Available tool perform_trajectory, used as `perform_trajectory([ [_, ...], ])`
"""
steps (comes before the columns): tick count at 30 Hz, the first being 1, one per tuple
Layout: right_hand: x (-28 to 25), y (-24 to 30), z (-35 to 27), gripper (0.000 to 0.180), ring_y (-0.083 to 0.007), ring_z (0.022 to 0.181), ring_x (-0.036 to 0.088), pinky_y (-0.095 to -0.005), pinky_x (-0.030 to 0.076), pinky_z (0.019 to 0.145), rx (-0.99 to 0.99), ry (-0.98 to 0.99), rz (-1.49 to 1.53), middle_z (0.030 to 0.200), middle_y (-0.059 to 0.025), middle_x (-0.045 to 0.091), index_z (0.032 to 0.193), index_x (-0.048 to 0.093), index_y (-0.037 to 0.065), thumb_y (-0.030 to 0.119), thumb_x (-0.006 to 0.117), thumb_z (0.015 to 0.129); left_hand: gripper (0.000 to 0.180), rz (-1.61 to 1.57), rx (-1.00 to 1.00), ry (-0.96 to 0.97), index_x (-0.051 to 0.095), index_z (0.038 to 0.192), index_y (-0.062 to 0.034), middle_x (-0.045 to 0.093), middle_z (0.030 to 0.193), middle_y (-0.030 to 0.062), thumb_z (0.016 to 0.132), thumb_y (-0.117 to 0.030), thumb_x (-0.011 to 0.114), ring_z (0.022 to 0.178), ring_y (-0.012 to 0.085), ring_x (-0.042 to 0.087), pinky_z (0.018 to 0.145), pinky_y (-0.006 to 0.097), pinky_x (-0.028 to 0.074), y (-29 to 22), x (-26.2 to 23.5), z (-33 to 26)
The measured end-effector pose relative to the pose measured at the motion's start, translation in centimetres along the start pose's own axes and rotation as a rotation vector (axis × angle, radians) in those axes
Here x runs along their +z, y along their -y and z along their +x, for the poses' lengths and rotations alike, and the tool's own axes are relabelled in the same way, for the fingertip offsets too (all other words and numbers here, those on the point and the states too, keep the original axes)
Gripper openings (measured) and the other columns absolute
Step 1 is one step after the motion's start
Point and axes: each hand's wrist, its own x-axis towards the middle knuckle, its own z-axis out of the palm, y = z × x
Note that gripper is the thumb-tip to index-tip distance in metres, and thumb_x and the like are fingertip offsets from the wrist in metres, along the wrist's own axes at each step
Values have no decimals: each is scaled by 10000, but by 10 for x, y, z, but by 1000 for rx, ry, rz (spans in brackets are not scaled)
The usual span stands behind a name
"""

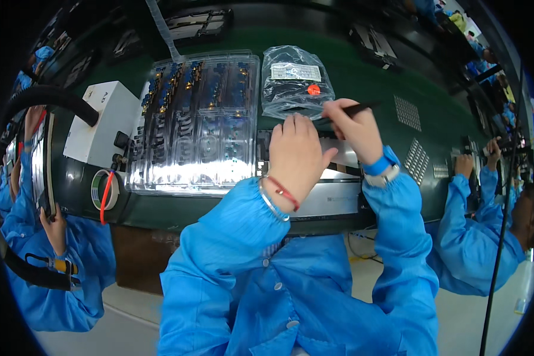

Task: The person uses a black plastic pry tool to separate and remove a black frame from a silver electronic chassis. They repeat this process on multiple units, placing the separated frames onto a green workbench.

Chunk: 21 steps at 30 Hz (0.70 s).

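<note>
Here, by the near edge of the surface (362, 74), the left hand (295, 153) is spread over a silver panel (329, 200), the right hand (359, 132) pinching a dark tool (359, 108)

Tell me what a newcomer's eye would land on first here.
Probably the shiny clear plastic trays left of the person's hands, with small blue parts showing in their far half. Next, the round orange-red sticker on the clear plastic bag just beyond the left hand, and the slim dark tool in the right hand.
</note>
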Motion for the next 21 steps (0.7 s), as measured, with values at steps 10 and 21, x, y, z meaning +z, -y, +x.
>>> perform_trajectory([
  [10, -4, -35, 23, 227, -145, 842, 616, -252, 494, 766, -219, -3, -130, 894, -67, 649, 990, 641, 31, 54, 646, 764, 552, -32, -44, 91, 503, 1108, 4, 526, 1123, 130, 759, -414, 596, 1075, 251, 471, 903, 444, 357, 6, 23, -4],
  [21, -2, -41, 25, 189, -137, 771, 644, -235, 504, 693, -148, -9, -200, 861, -81, 668, 936, 663, 45, 78, 662, 750, 553, -90, -50, 49, 497, 1123, 15, 517, 1143, 142, 771, -402, 585, 1087, 264, 464, 906, 445, 355, 8, 23, -4],
])
